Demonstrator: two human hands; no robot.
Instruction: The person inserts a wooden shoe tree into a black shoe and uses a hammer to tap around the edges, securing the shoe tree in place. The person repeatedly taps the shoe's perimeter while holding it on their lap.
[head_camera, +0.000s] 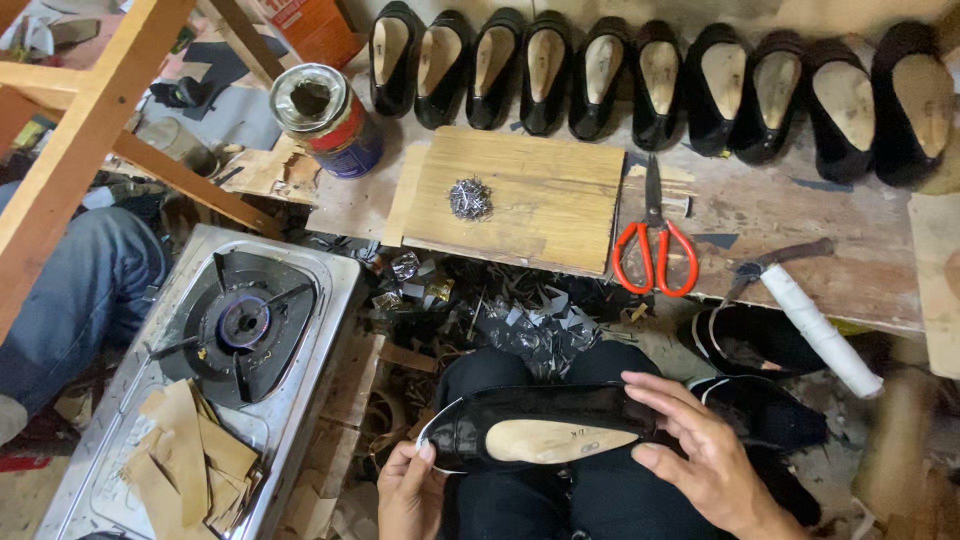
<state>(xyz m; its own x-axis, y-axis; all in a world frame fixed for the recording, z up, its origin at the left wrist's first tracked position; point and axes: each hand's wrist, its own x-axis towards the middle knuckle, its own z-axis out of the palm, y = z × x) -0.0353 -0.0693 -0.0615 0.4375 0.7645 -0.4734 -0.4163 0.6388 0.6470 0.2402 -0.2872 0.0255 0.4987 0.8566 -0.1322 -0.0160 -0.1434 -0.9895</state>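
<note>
1. A round tin can stands open on the bench. Inside it looks dark, and I cannot tell what is in it.
2. A small gas stove sits low on the left. Flat tan pieces lie piled on its near corner.
3. A wooden board lies on the bench with a little heap of shiny nails on it.
4. The black shoe rests across the person's lap, near the bottom of the view. It is shiny black on the outside. Its pale tan sole faces up, with a small dark mark near the middle.
5. The shoe lies sideways, long from left to right. Its pointed toe aims to the left and its heel end is at the right.
6. The left hand grips the toe end, with fingers curled on the edge.
7. The right hand is half open. Its fingers and thumb press on the heel end of the shoe.
8. A row of black shoes stands at the back of the bench, pale insides showing.
9. Red scissors lie shut just right of the board. A hammer with a white wrapped handle lies near the bench edge.
</note>
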